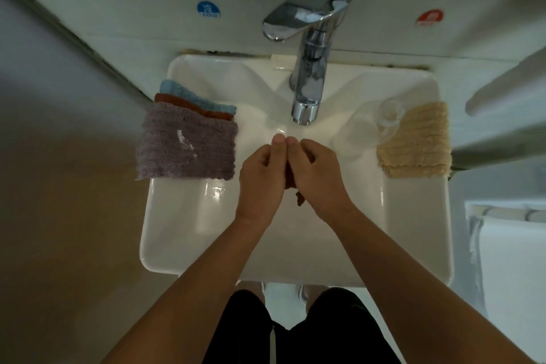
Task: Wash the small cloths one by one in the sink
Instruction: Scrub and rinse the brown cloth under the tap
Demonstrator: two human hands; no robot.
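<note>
Over the white sink (183,233), my left hand (260,177) and my right hand (319,174) are pressed together, squeezing a small brown cloth (300,198) between them. Only a scrap of it shows below the palms. Both hands sit just under the chrome tap spout (304,112). On the sink's left rim lies a purple cloth (186,145) on top of a rust-brown cloth (189,105) and a light blue cloth (189,91). A beige cloth (416,142) lies on the right rim.
A clear bottle (372,124) lies on the right rim beside the beige cloth. A soap bar (282,61) sits behind the tap. The tap lever (304,9) has foam on it. Blue cold (209,9) and red hot (430,17) stickers mark the wall.
</note>
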